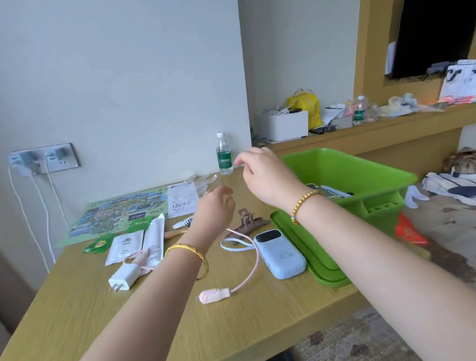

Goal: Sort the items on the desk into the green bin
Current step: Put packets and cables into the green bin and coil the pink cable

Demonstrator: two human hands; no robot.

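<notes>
The green bin point(352, 157) stands at the desk's right end on a green lid point(309, 249), with a few items inside. My right hand point(261, 169) is raised beside the water bottle point(224, 156) and pinches the thin edge of a clear plastic wrapper point(202, 181). My left hand point(216, 208) is lower, fingers curled at the same wrapper's near edge. On the desk lie a blue power bank point(281, 255), a brown hair claw point(249, 222), a white charger point(124, 278) with a pink cable point(215, 294), white sachets point(124, 246), a green tea bag point(97, 246), a map point(119, 216) and a receipt point(182, 199).
A wall socket point(44, 162) with plugged chargers and hanging white cables is at the left. Behind the bin runs a shelf point(370, 132) crowded with a white box, a yellow bag and a second bottle. A bed point(464, 218) lies to the right.
</notes>
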